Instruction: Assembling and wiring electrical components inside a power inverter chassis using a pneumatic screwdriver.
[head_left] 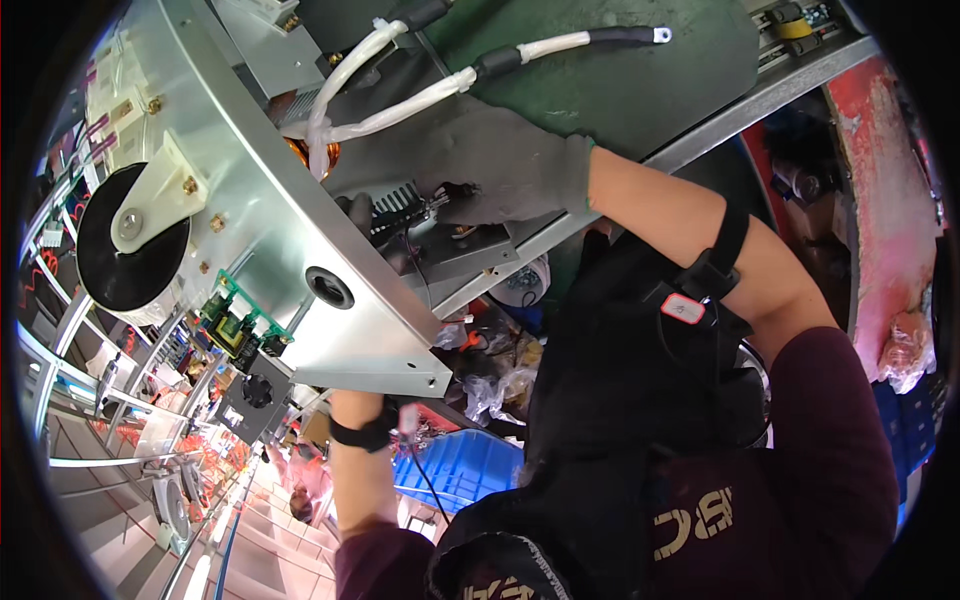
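A silver sheet-metal housing (270, 190) stands tilted at the left, with a black disc under a pale bracket (135, 235), a green circuit board (240, 315) and a black grommet (329, 287) on its face. My right hand (500, 165), in a dark grey glove, reaches behind the panel beside a finned heat sink (397, 205) and thin black wires. Its fingers are mostly hidden. Two white-sleeved cables (400, 118) pass over this hand, one ending in a metal lug (661, 35). My left forearm rises to the panel's lower edge, which hides the left hand.
A green mat (640, 85) lies behind, bordered by a metal rail (740, 112). Below are a blue crate (460, 468) and clear plastic bags (490, 390). A worn red board (885, 200) stands at the right. Another person (300, 485) is in the far lower left.
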